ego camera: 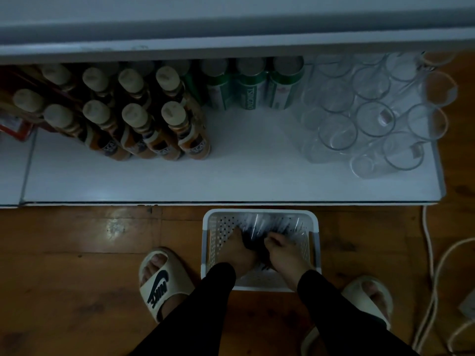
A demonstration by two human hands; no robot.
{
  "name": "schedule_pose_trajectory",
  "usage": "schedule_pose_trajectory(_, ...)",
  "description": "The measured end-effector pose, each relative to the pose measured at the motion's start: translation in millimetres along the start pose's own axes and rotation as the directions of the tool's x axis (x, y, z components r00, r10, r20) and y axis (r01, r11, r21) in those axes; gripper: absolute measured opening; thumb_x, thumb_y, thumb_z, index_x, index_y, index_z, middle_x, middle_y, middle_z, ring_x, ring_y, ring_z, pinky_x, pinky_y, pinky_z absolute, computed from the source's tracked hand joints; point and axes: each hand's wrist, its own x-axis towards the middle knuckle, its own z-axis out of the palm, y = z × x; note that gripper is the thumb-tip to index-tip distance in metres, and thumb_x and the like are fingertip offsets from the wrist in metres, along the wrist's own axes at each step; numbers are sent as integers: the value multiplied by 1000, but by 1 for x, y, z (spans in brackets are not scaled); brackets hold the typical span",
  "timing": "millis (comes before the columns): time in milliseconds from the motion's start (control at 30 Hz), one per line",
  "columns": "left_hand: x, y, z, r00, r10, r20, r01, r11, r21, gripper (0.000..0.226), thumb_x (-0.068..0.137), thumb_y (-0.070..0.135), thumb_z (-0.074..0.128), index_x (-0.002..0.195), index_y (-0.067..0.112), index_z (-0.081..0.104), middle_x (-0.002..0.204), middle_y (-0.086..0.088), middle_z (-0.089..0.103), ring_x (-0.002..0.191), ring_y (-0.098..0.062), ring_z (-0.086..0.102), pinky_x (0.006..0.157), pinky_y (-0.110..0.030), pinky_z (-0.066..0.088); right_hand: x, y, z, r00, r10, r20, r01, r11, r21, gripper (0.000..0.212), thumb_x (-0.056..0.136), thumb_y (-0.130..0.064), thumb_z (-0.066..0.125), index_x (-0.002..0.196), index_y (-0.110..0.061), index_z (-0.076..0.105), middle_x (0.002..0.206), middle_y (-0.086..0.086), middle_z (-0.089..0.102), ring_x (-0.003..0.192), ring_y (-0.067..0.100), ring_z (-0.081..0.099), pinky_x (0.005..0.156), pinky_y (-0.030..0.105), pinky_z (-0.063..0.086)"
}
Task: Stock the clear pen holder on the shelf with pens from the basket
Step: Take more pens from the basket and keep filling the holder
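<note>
Head view shows left hand (237, 249) and right hand (284, 253), each grip curled around pens (253, 235) inside the basket (314, 242) on the floor below the shelf's (231, 181) front edge; a loose bunch may slip.

Head view, single frame. Exposure: dim overall, cool grey cast. Brightest area: white shelf (180, 181) surface, evenly lit, source unseen. Glare: one soft patch on the wooden floor (113, 227). Shadow: deep under the upper ledge, darkening bottles (144, 119) and cans (249, 86). Sharpness: soft throughout; pens (259, 224) in the basket (209, 253) smeared and indistinct. Distortion: wide-angle bowing of shelf edges towards the corners.
</note>
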Motion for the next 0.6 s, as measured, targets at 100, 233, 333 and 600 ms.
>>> schedule_pose_trajectory(100,-2,-3,-5,996,33,78,-27,996,-82,39,78,21,70,114,17,58,91,0,71,78,-14,69,66,-30,58,4,4,-1,998,58,-2,-58,994,93,21,100,-34,46,111,-30,63,121,4,63,110,24,61,100,47,48)
schedule_pose_trajectory(233,-9,0,-12,984,56,172,-27,985,-168,50,71,21,71,119,15,59,97,-3,73,86,-16,70,69,-27,56,1,7,-3,996,87,31,-92,954,286,27,96,-35,53,118,-23,64,114,6,68,101,25,67,91,45,55)
schedule_pose_trajectory(333,-19,7,-14,980,48,192,-3,974,-228,52,68,14,68,118,11,60,96,-8,73,85,-20,70,70,-29,55,-14,3,-7,997,55,51,-69,941,332,19,98,-19,54,110,-13,67,109,12,70,98,27,68,85,37,57)
schedule_pose_trajectory(600,-86,56,-45,933,53,356,47,963,-267,15,84,2,57,93,9,66,67,-9,65,55,-17,60,52,-28,48,-71,-14,-28,983,-50,174,-28,908,418,17,90,1,61,106,-3,67,95,17,70,82,24,66,64,28,53)
